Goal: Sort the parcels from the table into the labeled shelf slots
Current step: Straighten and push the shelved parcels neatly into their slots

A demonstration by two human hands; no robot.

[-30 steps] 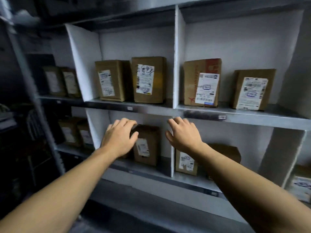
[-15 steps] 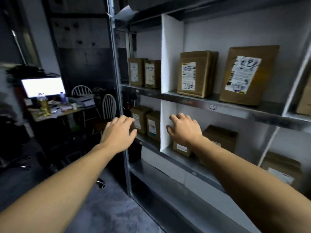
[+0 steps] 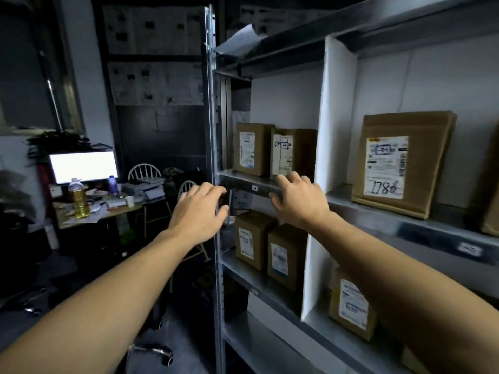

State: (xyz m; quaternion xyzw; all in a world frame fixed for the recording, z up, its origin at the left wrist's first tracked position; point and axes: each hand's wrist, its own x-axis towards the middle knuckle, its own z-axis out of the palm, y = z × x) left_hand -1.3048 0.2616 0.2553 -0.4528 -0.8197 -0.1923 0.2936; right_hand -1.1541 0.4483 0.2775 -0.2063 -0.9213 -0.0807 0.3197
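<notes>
Here, the left hand (image 3: 198, 211) and right hand (image 3: 298, 202) hover mid-frame, fingers loosely spread and holding nothing, before the shelf (image 3: 248, 184) bearing 2 parcels (image 3: 252, 149).

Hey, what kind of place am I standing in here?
Likely a small parcel storeroom or back office: metal shelving holding labelled cardboard parcels, plus a cluttered desk with a lit monitor.
</notes>
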